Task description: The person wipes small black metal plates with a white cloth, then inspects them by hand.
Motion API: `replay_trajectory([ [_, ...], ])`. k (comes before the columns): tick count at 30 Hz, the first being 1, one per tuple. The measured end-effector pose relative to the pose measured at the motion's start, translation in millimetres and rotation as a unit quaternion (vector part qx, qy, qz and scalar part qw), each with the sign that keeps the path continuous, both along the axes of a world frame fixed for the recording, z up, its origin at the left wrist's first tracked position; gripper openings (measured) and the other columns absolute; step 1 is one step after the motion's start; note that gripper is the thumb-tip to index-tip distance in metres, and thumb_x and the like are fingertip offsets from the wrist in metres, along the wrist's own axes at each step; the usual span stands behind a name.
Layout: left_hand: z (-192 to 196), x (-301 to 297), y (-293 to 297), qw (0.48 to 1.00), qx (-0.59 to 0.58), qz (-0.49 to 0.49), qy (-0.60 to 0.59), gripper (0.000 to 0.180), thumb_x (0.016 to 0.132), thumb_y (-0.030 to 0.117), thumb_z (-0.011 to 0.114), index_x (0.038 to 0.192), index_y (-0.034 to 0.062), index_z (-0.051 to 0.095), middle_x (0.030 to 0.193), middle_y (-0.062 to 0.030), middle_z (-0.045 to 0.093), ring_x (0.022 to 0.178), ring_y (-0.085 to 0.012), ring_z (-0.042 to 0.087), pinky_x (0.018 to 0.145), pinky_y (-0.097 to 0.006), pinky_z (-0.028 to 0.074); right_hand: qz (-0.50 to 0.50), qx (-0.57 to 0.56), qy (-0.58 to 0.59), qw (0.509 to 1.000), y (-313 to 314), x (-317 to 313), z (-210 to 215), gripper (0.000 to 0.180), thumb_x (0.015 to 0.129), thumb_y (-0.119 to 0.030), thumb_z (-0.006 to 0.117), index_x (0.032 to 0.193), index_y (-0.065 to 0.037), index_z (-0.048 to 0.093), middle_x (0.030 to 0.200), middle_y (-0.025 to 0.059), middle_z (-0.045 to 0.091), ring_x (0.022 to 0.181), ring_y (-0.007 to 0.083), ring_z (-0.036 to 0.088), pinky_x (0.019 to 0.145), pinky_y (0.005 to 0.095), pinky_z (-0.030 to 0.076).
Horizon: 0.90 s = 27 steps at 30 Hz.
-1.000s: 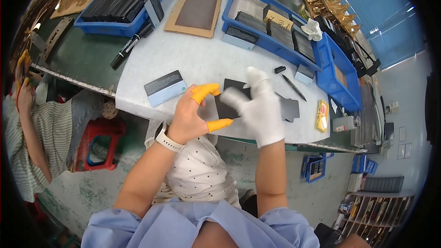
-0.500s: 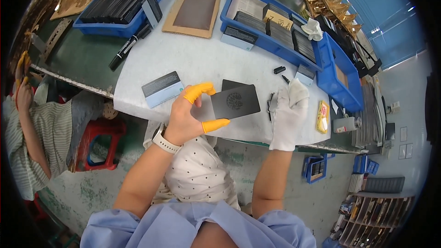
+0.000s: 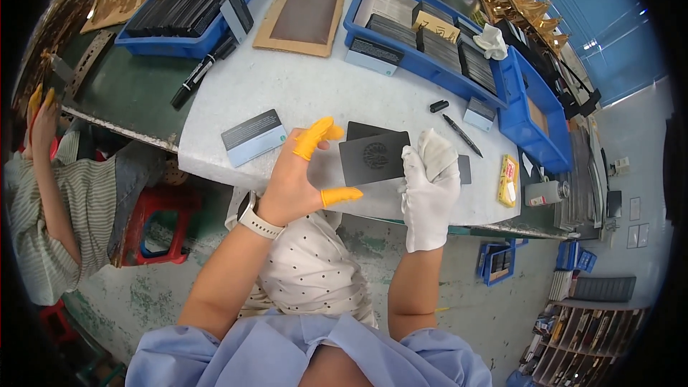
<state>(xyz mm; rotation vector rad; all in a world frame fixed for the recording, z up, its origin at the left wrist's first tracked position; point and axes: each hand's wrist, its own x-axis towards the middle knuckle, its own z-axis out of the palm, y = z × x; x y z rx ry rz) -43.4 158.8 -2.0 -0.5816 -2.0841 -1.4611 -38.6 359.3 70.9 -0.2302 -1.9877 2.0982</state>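
Observation:
A black card (image 3: 374, 160) with a round dark emblem is upright before me over the white mat (image 3: 236, 93). Its right edge meets my right hand (image 3: 430, 208), white-gloved and closed on it, with a bunched white cloth (image 3: 437, 152) also in the grip. My left hand (image 3: 297, 172), yellow finger covers on thumb and fingers, is open beside the card's left edge, apart from it. Behind the held card another dark card (image 3: 362, 130) shows in part. A grey card (image 3: 464, 170) peeks out right of the glove.
A black-and-blue printed card (image 3: 253, 137) lies left, an uncapped marker (image 3: 462, 135) and yellow packet (image 3: 508, 180) right. Blue trays of cards (image 3: 430, 75) line the far side, with a framed brown panel (image 3: 304, 14). Another person (image 3: 64, 201) sits at left near a red stool (image 3: 163, 226).
My left fingers have let go of the black card and spread apart. My gloved right hand has come left to the card's right edge, uncovering the marker and the grey card.

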Motion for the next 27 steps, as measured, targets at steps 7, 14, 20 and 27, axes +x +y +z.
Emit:
replay_trajectory([
  [7, -3, 4, 0, 0.999, -0.032, 0.001, -0.012, 0.104, 0.065, 0.032, 0.102, 0.152, 0.0064, 0.052, 0.125, -0.0067, 0.072, 0.1, -0.0252, 0.06, 0.092, -0.037, 0.053, -0.021, 0.288, 0.086, 0.954, -23, 1, -7, 0.054, 0.096, -0.008, 0.08, 0.141, 0.006, 0.054, 0.147, 0.0177, 0.063, 0.134, 0.0254, 0.063, 0.113, 0.0347, 0.05],
  [14, -4, 3, 1, 1.0, 0.009, 0.006, -0.018, 0.096, 0.065, 0.032, 0.103, 0.145, 0.0086, 0.057, 0.125, -0.0017, 0.073, 0.089, -0.0197, 0.055, 0.084, -0.033, 0.052, -0.065, 0.248, 0.08, 0.963, 10, -40, -29, 0.048, 0.1, -0.009, 0.075, 0.142, 0.003, 0.055, 0.144, 0.0195, 0.065, 0.125, 0.0259, 0.069, 0.105, 0.035, 0.054],
  [20, -10, 1, -1, 0.997, 0.063, 0.019, -0.03, 0.095, 0.064, 0.031, 0.103, 0.144, 0.0084, 0.058, 0.126, -0.0004, 0.073, 0.085, -0.0163, 0.053, 0.083, -0.031, 0.051, -0.134, 0.06, 0.009, 0.989, -2, -12, 1, 0.042, 0.102, -0.002, 0.07, 0.141, 0.002, 0.055, 0.131, 0.0101, 0.068, 0.121, 0.0189, 0.068, 0.097, 0.0292, 0.055],
  [27, -11, 0, -3, 0.998, 0.055, 0.012, -0.035, 0.095, 0.066, 0.029, 0.103, 0.145, 0.0061, 0.057, 0.132, -0.0028, 0.073, 0.083, -0.0156, 0.052, 0.083, -0.029, 0.052, -0.084, 0.012, 0.098, 0.992, -4, 7, -19, 0.034, 0.104, 0.002, 0.065, 0.136, -0.006, 0.054, 0.119, 0.0013, 0.06, 0.087, 0.0043, 0.061, 0.063, 0.0187, 0.049],
])
